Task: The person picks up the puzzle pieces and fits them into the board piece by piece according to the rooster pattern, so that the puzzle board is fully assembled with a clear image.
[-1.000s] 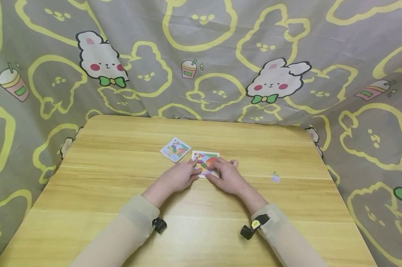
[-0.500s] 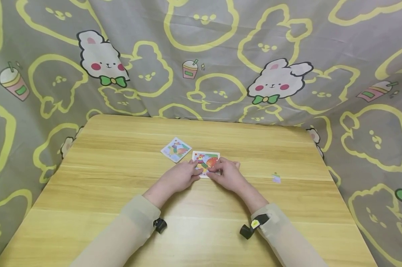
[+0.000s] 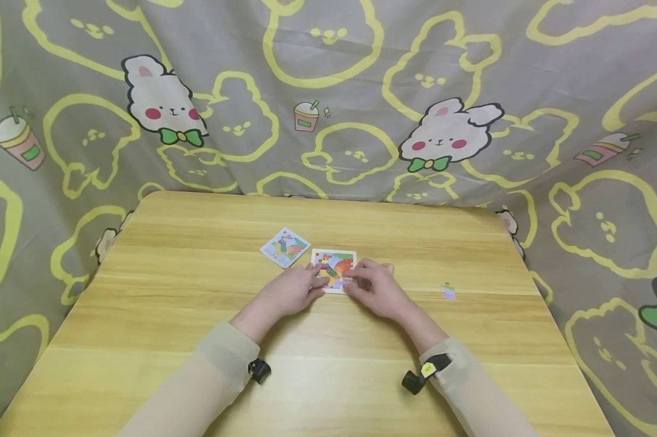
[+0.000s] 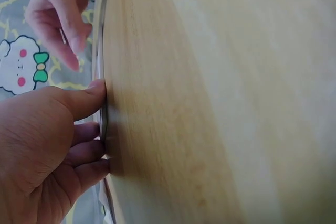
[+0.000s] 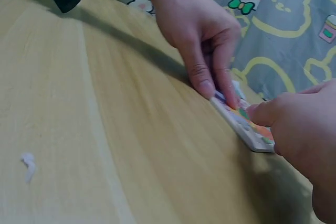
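Observation:
A small square jigsaw puzzle [image 3: 339,258] with a white border and a red and green rooster picture lies mid-table. My left hand [image 3: 291,290] rests on its left side; in the right wrist view, that hand's fingertips [image 5: 233,100] press on the picture, with the thumb by the near edge. My right hand [image 3: 380,290] is over the puzzle's lower right, thumb and forefinger curled toward each other. Beside its fingertips a pale patch shows in the picture; whether they pinch a piece is hidden. One loose puzzle piece [image 3: 448,291], lilac and green, lies further right.
A paler rooster card [image 3: 285,247], turned cornerwise, lies just left of and behind the puzzle. The wooden table [image 3: 328,382] ends at a patterned grey curtain [image 3: 355,103] at the back and sides. Black wrist straps are on both sleeves.
My right hand has drawn slightly to the right, uncovering more of the rooster and the pale patch. My left hand stays in place on the puzzle; the loose piece and the card lie as before.

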Demonstrator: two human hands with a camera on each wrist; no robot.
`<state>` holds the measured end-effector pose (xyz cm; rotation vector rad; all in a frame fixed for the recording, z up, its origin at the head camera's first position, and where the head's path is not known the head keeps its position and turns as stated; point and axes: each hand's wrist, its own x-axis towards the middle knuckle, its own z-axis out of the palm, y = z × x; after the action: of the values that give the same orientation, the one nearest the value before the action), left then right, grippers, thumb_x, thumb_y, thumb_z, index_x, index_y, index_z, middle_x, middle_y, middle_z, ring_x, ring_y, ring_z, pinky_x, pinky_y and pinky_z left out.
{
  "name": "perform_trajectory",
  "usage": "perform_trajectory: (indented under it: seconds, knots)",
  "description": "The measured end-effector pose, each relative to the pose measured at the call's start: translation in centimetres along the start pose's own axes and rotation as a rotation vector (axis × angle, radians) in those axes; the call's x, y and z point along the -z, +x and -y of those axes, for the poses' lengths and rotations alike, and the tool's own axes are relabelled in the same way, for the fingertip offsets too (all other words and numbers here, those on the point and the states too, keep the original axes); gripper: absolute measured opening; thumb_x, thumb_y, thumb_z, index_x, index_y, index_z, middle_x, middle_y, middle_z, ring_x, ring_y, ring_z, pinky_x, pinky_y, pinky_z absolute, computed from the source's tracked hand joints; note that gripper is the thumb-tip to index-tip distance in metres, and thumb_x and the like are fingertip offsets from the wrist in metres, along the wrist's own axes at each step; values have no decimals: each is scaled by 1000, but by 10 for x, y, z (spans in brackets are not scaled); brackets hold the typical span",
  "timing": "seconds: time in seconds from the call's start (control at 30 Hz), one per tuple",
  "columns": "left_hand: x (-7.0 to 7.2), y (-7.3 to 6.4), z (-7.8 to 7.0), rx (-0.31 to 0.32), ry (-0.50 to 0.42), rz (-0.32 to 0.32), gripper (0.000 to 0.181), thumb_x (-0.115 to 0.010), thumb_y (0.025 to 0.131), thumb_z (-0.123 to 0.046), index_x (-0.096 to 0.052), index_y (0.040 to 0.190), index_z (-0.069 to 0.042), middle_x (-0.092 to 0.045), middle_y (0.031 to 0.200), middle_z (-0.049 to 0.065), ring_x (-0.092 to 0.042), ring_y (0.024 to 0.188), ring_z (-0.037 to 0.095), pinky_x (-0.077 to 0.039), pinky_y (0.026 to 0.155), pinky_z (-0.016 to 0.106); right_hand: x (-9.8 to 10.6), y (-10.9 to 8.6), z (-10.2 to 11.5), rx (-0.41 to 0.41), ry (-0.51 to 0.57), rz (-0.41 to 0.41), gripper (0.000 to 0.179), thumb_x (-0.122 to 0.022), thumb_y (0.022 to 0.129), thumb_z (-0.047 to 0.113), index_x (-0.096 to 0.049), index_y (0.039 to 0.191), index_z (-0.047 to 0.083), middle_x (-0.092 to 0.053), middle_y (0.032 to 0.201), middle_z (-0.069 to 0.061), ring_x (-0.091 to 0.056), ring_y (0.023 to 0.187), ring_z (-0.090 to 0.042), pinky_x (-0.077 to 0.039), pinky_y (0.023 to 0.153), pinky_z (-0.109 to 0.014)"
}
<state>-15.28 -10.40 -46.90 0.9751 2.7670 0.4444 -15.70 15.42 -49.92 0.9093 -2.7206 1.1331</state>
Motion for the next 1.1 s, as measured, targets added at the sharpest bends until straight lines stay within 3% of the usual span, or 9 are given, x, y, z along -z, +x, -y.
perform_trajectory:
  seconds: [0.27,0.5,0.7,0.9,1.1]
  knots:
    - [-3,1,1,13,-25,1,38,-65,108,-27,-68,142,-11,-48,156,26,-51,139,44,-42,116,53,32,-17,-9,22,53,4,17,-81,96,13,-81,112,6,-68,101,3,-61,82,-11,-33,86,-43]
    - [-3,2,2,1,-32,-10,37,-66,107,-27,-69,141,-11,-49,154,26,-53,138,44,-43,115,53,65,-45,-27,31,8,-31,24,-80,95,7,-77,117,1,-67,112,-4,-67,96,-25,-59,84,-47]
    - [-1,0,3,-2,-46,-12,37,-68,106,-26,-70,139,-10,-50,153,27,-54,137,44,-44,115,52,89,-68,-45,25,-42,-95,29,-83,90,1,-75,118,-1,-70,114,-6,-67,98,-29,-58,86,-51]
    - [-2,0,3,3,-46,-8,37,-68,107,-26,-69,140,-9,-49,154,26,-54,137,43,-44,115,50,109,-85,-59,-19,-90,-102,34,-84,89,1,-73,121,-3,-71,115,-12,-67,99,-31,-58,85,-49]
    - [-3,1,2,20,-54,4,38,-67,107,-26,-68,141,-10,-47,155,24,-51,139,44,-41,117,52,122,-101,-72,-71,-138,-85,44,-87,87,5,-70,126,-3,-71,119,-12,-67,107,-32,-52,98,-42]
